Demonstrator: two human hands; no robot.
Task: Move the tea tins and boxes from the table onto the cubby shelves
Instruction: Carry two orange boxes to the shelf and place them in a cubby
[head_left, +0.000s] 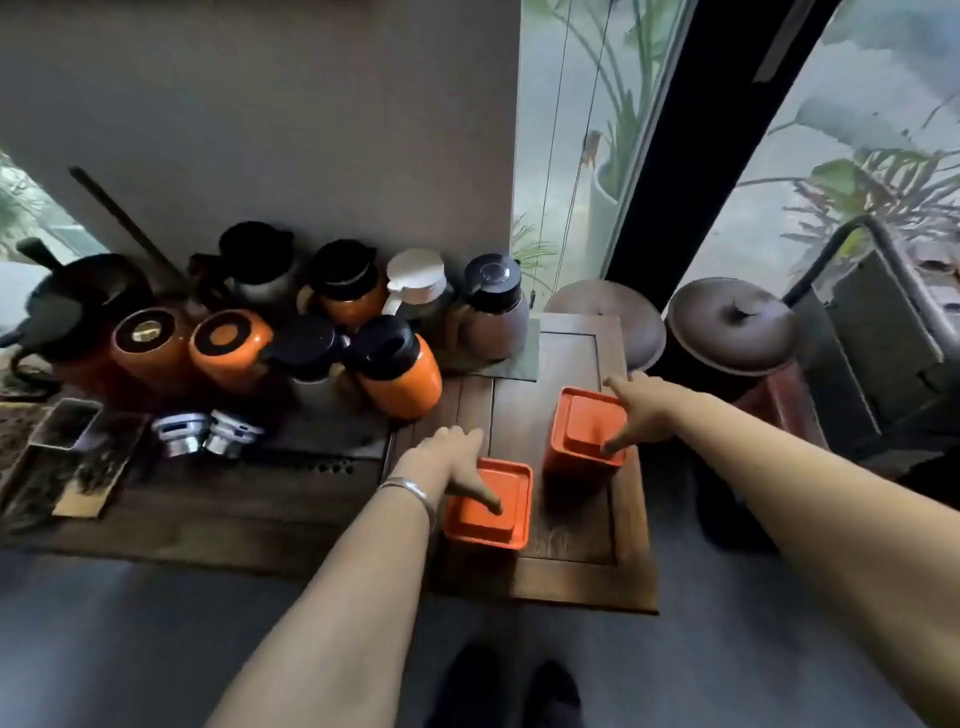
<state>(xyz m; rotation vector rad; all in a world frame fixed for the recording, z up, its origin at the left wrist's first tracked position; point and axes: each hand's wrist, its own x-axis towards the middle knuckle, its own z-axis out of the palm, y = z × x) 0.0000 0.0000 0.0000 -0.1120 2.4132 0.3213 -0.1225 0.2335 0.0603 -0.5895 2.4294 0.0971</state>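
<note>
On the wooden worktop (571, 530) by the window, I saw two orange tins standing upright. Left hand (457, 465) gripped the near tin (491, 512) from above; right hand (636, 410) spanned the far tin (584, 436).

Light source: I see daylight coming through the window (857, 130), right of the grey wall (260, 114).
Brightness: dim left of the wall's foot; the flasks (311, 332) sit in murk.
Shadows: soft ones fall on the wooden table (566, 519) below the wall.
Blur: I get soft detail throughout, with smeared edges.
Distortion: the window frame (675, 156) bows, typical wide-angle bending.
</note>
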